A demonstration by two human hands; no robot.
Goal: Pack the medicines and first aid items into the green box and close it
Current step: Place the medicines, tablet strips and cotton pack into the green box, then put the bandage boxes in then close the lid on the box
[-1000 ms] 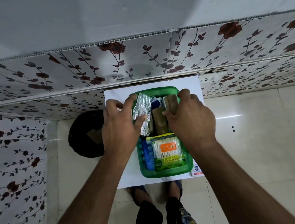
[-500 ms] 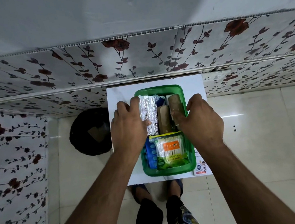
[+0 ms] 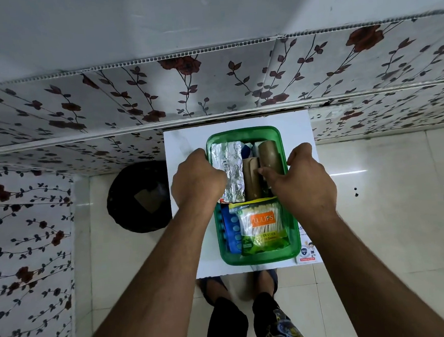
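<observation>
While we look straight down from the head camera, the green box (image 3: 245,136) sits open on a small white table (image 3: 181,145) pushed against the floral wall panels (image 3: 208,89), with no lid on it. Its far half holds a silver foil strip (image 3: 230,173) along the left wall, a brown carton (image 3: 251,178) beside it, and a brown roll (image 3: 269,156) against the right wall, with something blue and white just behind them that we cannot identify. Its near half holds a blue blister pack (image 3: 230,229) on the left and a packet of cotton swabs (image 3: 265,226) with an orange label on the right.

Our left hand (image 3: 197,178) is curled over the left rim of the box, its fingers folded down against the left edge of the foil strip; the fingertips are hidden, so we cannot tell whether they pinch the strip or only press on it. Our right hand (image 3: 301,183) reaches in over the right rim, fingers bent, with the fingertips (image 3: 265,170) touching the near end of the brown roll and the carton beside it; whether they clasp either one we cannot tell.

A printed card (image 3: 307,252) lies on the table just right of the box's near corner. A dark round bin (image 3: 137,197) stands on the tiled floor left of the table.
</observation>
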